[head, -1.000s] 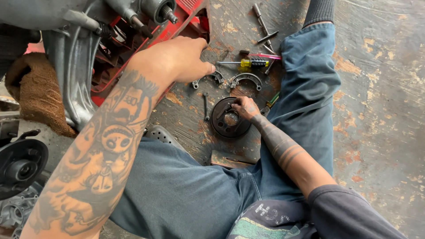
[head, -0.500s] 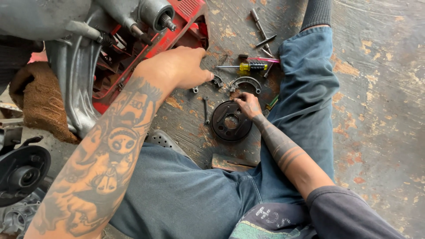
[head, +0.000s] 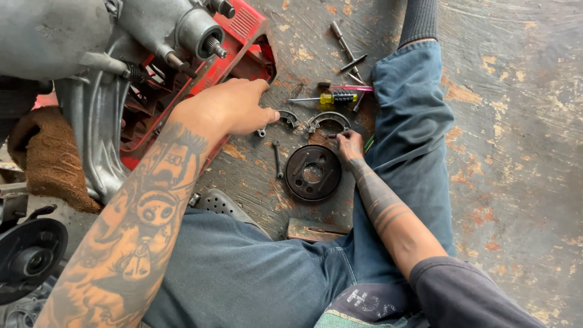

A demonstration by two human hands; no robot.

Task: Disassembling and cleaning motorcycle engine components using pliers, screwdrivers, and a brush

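I sit on the floor with my legs spread around a round dark brake plate [head: 313, 173]. My left hand [head: 234, 109] reaches forward with its fingers extended, holding nothing. Its thumb tip lies close to one curved brake shoe [head: 287, 116], and a small metal part [head: 262, 132] sits just below it. A second brake shoe [head: 328, 118] lies to the right. My right hand [head: 349, 146] rests at the plate's upper right rim with curled fingers. Whether those fingers pinch something small is unclear.
A grey engine casing [head: 91, 54] on a red stand [head: 240, 36] fills the upper left. A yellow-handled screwdriver [head: 331, 98], a pink-handled tool [head: 352, 88], a socket extension [head: 341, 39] and a small wrench [head: 277, 159] lie on the worn floor. A wooden block [head: 316, 229] sits between my legs.
My right hand slid from the middle of the brake plate to its upper right rim. My left hand stayed stretched out near the brake shoes, shifting only slightly.
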